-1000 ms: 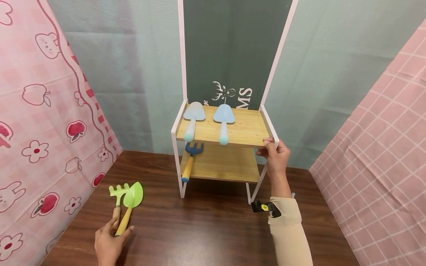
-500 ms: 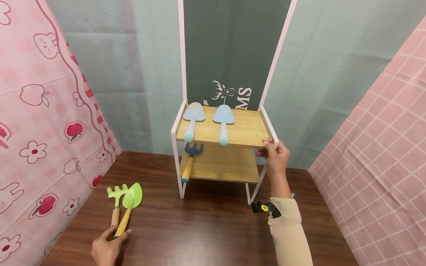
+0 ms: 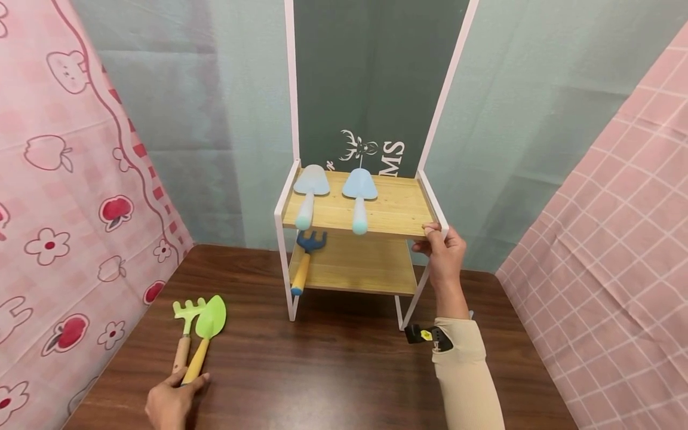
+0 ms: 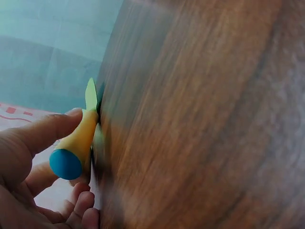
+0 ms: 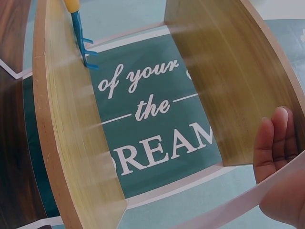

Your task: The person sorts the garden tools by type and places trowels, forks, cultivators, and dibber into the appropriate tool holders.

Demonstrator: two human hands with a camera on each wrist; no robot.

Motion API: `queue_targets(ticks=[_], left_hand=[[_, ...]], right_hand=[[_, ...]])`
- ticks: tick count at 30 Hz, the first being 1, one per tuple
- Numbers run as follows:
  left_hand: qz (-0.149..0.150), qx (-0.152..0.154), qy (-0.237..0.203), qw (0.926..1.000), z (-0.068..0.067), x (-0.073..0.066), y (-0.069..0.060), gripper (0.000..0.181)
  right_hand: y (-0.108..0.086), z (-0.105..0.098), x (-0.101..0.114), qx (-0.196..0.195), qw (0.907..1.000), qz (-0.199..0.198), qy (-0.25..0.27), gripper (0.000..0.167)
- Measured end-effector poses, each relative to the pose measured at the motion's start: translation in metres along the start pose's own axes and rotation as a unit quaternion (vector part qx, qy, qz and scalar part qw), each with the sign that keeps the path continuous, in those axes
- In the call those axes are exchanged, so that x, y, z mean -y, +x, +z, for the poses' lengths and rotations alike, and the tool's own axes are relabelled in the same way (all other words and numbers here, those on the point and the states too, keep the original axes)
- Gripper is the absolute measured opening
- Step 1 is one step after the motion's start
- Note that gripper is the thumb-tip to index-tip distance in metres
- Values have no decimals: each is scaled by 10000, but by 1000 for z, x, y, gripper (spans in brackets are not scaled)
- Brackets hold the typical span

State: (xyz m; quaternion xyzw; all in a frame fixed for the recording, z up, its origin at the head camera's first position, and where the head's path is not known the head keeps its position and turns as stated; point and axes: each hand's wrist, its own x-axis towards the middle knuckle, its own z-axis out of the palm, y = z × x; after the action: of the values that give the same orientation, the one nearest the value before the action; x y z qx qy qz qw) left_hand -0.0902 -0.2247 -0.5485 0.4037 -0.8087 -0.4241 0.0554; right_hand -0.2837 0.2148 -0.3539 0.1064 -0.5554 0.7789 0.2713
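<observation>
At the lower left of the head view, my left hand (image 3: 169,404) pinches the handle end of a green trowel (image 3: 210,318) with a yellow handle. In the left wrist view its thumb lies on the yellow handle (image 4: 78,138) by the blue end cap. A green hand rake (image 3: 188,310) with a wooden handle lies close beside the trowel, its handle end hidden by the hand. My right hand (image 3: 447,251) grips the front right corner of a two-tier wooden shelf (image 3: 400,206); the right wrist view shows its fingers against the upper board.
Two pale blue trowels (image 3: 359,185) (image 3: 312,181) lie on the upper board, handles toward me. A blue hand fork (image 3: 302,272) with a yellow handle is on the lower board's left side. Patterned curtains flank the brown table (image 3: 333,364); a dark green panel (image 3: 376,89) rises behind.
My left hand has shifted slightly down and left along the tool handles. The right hand keeps its hold on the shelf, and the whole head view has drifted a little.
</observation>
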Motion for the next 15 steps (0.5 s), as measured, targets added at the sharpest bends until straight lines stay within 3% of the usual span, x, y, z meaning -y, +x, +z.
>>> queue_targets(ticks=[6, 15], left_hand=[[152, -204, 262, 9993, 1, -1, 1, 60], [-105, -904, -690, 9934, 4, -5, -6, 55]], right_hand=[[1, 1, 0, -8, 10000, 5, 35, 11], [-1, 1, 0, 5, 10000, -9, 26, 13]])
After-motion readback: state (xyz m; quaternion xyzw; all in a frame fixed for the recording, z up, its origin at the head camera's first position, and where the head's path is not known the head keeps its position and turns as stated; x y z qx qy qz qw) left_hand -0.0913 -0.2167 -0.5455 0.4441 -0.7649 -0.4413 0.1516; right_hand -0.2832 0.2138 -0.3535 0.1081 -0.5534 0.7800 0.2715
